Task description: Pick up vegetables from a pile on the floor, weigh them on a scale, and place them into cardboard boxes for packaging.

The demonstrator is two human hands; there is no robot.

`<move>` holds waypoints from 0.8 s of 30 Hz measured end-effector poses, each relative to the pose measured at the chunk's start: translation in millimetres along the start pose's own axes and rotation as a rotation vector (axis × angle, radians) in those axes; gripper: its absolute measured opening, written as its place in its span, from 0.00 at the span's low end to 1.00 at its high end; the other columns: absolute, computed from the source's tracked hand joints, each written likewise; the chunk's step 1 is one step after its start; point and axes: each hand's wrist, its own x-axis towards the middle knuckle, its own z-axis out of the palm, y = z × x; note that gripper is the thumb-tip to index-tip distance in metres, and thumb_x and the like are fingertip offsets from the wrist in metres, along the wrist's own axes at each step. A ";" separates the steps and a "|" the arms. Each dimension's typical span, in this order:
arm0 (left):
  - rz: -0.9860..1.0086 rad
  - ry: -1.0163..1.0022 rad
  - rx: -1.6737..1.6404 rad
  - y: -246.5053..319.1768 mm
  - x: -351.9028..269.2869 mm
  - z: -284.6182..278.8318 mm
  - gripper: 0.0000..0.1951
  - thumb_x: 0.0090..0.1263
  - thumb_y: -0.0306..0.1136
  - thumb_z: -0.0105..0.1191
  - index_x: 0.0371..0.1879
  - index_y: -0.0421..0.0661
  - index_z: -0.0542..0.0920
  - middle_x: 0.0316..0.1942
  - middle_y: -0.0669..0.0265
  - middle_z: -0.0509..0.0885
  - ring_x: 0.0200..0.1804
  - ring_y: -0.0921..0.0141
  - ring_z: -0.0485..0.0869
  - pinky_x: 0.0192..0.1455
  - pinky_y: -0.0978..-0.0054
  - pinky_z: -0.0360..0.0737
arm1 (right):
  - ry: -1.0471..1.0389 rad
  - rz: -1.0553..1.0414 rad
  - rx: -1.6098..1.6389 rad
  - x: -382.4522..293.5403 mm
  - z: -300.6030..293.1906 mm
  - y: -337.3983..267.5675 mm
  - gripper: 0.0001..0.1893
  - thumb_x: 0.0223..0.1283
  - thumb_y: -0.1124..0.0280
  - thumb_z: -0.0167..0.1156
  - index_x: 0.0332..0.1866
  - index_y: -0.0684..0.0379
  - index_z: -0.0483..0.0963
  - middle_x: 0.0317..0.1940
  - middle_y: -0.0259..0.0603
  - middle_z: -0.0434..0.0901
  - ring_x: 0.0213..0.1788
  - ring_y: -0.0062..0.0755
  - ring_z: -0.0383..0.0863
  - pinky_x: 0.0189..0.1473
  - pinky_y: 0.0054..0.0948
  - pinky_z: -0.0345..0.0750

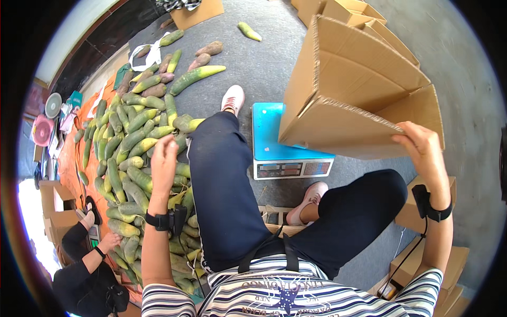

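Note:
My right hand [422,140] grips the near upper edge of an open cardboard box [352,130], fingers over its rim. The box looks empty where its inside shows and tilts over the right part of a digital scale with a blue platform [267,128]. Whether the box rests on the platform I cannot tell. My left hand [164,158] is raised over the pile of green radishes [134,138] at my left, fingers loosely bent, with nothing visible in it.
Purple-skinned roots [154,90] and a white plastic bag [148,57] lie beyond the pile, on an orange sheet and grey floor. More cardboard boxes [420,261] stand at right. A co-worker's hand [111,241] reaches to the pile at lower left. One radish [249,31] lies apart.

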 end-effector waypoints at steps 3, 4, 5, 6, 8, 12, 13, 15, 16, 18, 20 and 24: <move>0.037 -0.065 0.241 -80.1 -10.4 -3.0 0.11 0.70 0.31 0.58 0.47 0.40 0.79 0.32 0.71 0.80 0.35 0.78 0.76 0.41 0.77 0.76 | -0.041 -0.116 -0.028 14.7 35.0 1.3 0.09 0.56 0.73 0.67 0.40 0.62 0.78 0.32 0.47 0.82 0.35 0.48 0.84 0.36 0.35 0.80; -0.067 -0.133 0.251 -93.7 -14.6 -0.6 0.13 0.68 0.32 0.59 0.47 0.38 0.79 0.36 0.63 0.82 0.39 0.70 0.80 0.45 0.72 0.78 | -0.055 -0.132 -0.022 16.9 46.3 1.6 0.09 0.55 0.73 0.68 0.40 0.61 0.78 0.32 0.47 0.83 0.36 0.48 0.84 0.37 0.36 0.81; -0.170 -0.201 0.255 -103.7 -16.1 2.6 0.15 0.67 0.34 0.60 0.47 0.37 0.78 0.40 0.55 0.84 0.42 0.63 0.84 0.49 0.67 0.80 | -0.061 -0.159 -0.035 17.9 55.5 1.8 0.09 0.55 0.73 0.68 0.39 0.62 0.78 0.32 0.47 0.83 0.36 0.48 0.84 0.37 0.36 0.81; -0.182 -0.191 0.256 -110.7 -16.6 3.7 0.15 0.67 0.34 0.60 0.47 0.37 0.78 0.40 0.55 0.84 0.42 0.63 0.84 0.49 0.67 0.80 | -0.090 -0.154 -0.017 19.6 63.1 0.6 0.09 0.55 0.73 0.68 0.39 0.61 0.78 0.32 0.47 0.83 0.36 0.48 0.84 0.38 0.36 0.81; -0.186 -0.199 0.370 -124.5 -15.7 7.0 0.18 0.65 0.35 0.61 0.50 0.38 0.77 0.44 0.51 0.83 0.47 0.56 0.83 0.52 0.63 0.79 | -0.144 -0.144 0.005 20.0 73.1 -4.0 0.08 0.56 0.74 0.67 0.39 0.61 0.78 0.32 0.46 0.83 0.36 0.48 0.84 0.38 0.37 0.81; 0.052 -0.039 0.566 -125.8 9.7 26.6 0.28 0.62 0.34 0.63 0.60 0.40 0.71 0.54 0.49 0.77 0.57 0.51 0.77 0.59 0.59 0.76 | -0.150 -0.131 -0.003 21.4 77.7 -16.1 0.07 0.56 0.75 0.67 0.38 0.61 0.78 0.31 0.46 0.82 0.34 0.47 0.83 0.36 0.37 0.80; 0.046 -0.034 0.562 -121.0 22.5 33.7 0.28 0.62 0.34 0.63 0.60 0.40 0.71 0.54 0.49 0.77 0.57 0.51 0.77 0.59 0.59 0.76 | -0.160 -0.103 0.003 21.3 78.3 -17.3 0.07 0.55 0.75 0.67 0.38 0.61 0.78 0.31 0.45 0.82 0.34 0.47 0.83 0.36 0.36 0.79; 0.096 0.025 0.738 -110.7 49.6 52.7 0.31 0.59 0.32 0.64 0.63 0.40 0.70 0.58 0.50 0.75 0.60 0.51 0.75 0.60 0.57 0.75 | -0.173 -0.079 0.004 20.7 80.5 -19.3 0.07 0.55 0.75 0.67 0.37 0.61 0.77 0.30 0.45 0.82 0.34 0.46 0.83 0.37 0.36 0.79; 0.124 0.052 0.786 -111.0 61.9 61.3 0.33 0.57 0.31 0.65 0.64 0.41 0.69 0.59 0.51 0.75 0.62 0.51 0.74 0.61 0.56 0.74 | -0.169 -0.081 0.003 20.7 81.9 -20.9 0.06 0.55 0.76 0.66 0.37 0.61 0.77 0.31 0.45 0.82 0.34 0.46 0.83 0.38 0.37 0.79; 0.148 0.063 0.846 -112.9 84.1 79.3 0.36 0.55 0.29 0.66 0.67 0.45 0.69 0.63 0.53 0.74 0.67 0.55 0.70 0.64 0.52 0.71 | -0.174 -0.068 0.003 20.3 82.8 -23.6 0.06 0.55 0.77 0.66 0.37 0.62 0.77 0.32 0.44 0.81 0.36 0.46 0.83 0.40 0.37 0.79; 0.192 0.053 0.969 -139.4 102.3 89.7 0.35 0.54 0.29 0.66 0.66 0.47 0.70 0.63 0.54 0.74 0.68 0.56 0.69 0.64 0.51 0.71 | -0.164 -0.082 0.004 20.8 85.9 -26.3 0.07 0.54 0.77 0.66 0.37 0.62 0.77 0.32 0.44 0.81 0.36 0.45 0.83 0.40 0.37 0.79; 0.181 -0.067 1.015 -144.9 122.0 101.2 0.29 0.53 0.29 0.67 0.57 0.49 0.75 0.60 0.59 0.76 0.66 0.58 0.71 0.60 0.50 0.73 | -0.159 -0.077 -0.017 16.1 85.6 -27.2 0.08 0.53 0.77 0.67 0.37 0.61 0.76 0.32 0.43 0.82 0.36 0.44 0.82 0.40 0.37 0.79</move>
